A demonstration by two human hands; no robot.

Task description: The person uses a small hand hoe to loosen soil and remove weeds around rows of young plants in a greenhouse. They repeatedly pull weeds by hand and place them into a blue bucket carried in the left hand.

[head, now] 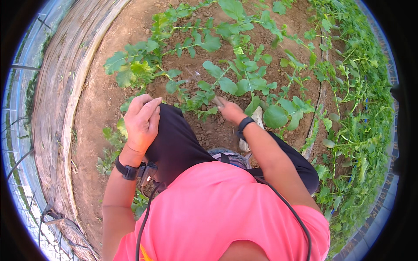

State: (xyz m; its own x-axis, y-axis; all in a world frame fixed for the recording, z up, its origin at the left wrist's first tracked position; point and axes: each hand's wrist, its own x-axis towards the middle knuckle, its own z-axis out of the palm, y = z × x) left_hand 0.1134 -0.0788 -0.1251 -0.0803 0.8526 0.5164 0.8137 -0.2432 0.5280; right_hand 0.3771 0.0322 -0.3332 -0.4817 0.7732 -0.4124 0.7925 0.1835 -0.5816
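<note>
My right hand (231, 111) is closed around the handle of a hand tool (217, 101), held low over the soil among leafy green plants (243, 78). The tool's working end is hard to make out; a thin, blurred shiny part (197, 73) shows above the soil farther ahead. My left hand (143, 119) rests on my raised knee (168, 120) with its fingers curled, and nothing shows in it. Lobed leaves (130, 65) spread just ahead of that hand. A light shoe (257, 116) stands on the soil beside my right wrist.
A bed of dense green plants (362, 130) runs along the right, with a dark sheet edge (321, 94) beside it. On the left lies a weathered sheet (57, 84) with a pale raised edge (76, 98), next to a clear plastic wall (19, 98) with bars.
</note>
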